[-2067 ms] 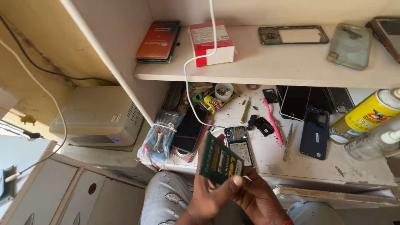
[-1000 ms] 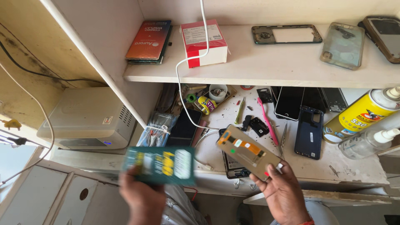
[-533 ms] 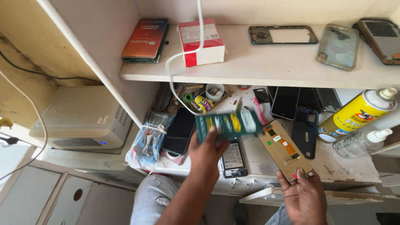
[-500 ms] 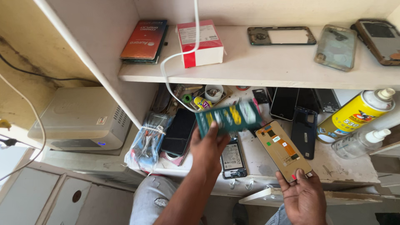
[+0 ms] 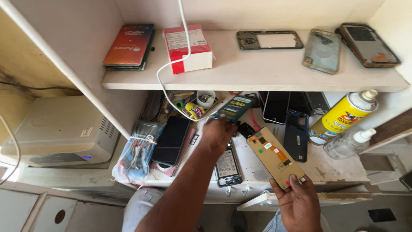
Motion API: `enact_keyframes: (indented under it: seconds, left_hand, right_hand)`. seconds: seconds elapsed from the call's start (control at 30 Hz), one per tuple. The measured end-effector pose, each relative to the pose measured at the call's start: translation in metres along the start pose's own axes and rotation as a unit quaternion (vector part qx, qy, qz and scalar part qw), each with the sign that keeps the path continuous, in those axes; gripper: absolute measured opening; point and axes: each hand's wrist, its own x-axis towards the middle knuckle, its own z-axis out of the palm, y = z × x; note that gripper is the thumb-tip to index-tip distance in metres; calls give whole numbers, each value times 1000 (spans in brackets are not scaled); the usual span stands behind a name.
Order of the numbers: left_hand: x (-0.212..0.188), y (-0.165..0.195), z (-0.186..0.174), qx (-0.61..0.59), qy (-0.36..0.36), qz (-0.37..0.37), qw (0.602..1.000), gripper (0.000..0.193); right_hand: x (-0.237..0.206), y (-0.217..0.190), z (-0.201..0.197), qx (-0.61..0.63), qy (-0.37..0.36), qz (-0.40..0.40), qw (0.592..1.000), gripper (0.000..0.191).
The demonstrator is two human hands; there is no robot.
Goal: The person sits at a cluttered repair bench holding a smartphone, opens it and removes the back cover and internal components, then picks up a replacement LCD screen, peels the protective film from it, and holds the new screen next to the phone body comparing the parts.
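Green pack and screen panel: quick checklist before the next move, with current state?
1. Left hand on green pack: ok, fingers at its near end.
2. Pack set down on the bench: cannot tell, hand hides its lower edge.
3. Right hand holds screen panel: ok, gripped at the bottom corner only.
4. Panel clear of other parts: ok, held above the bench.
5. Open phone out of the way: not ok, lies under the left forearm.

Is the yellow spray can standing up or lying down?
Leaning. The yellow spray can tilts with its white nozzle top up and right, beside the clear bottle.
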Motion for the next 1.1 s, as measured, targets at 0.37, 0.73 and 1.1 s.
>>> enact_keyframes:
  seconds: [0.37, 0.73, 1.1]
  left_hand:
    - [-69, 13, -25, 240, 59, 119, 962, 73]
    - [-131, 45, -52, 350, -109, -155, 917, 77]
    - [-177, 12, -89, -6, -425, -348, 835, 100]
  right_hand:
    - [-9, 12, 16, -38, 4, 19, 999, 29]
    - [-12, -10, 36, -157, -115, 122, 973, 34]
    - [-8, -23, 94, -383, -300, 101, 868, 23]
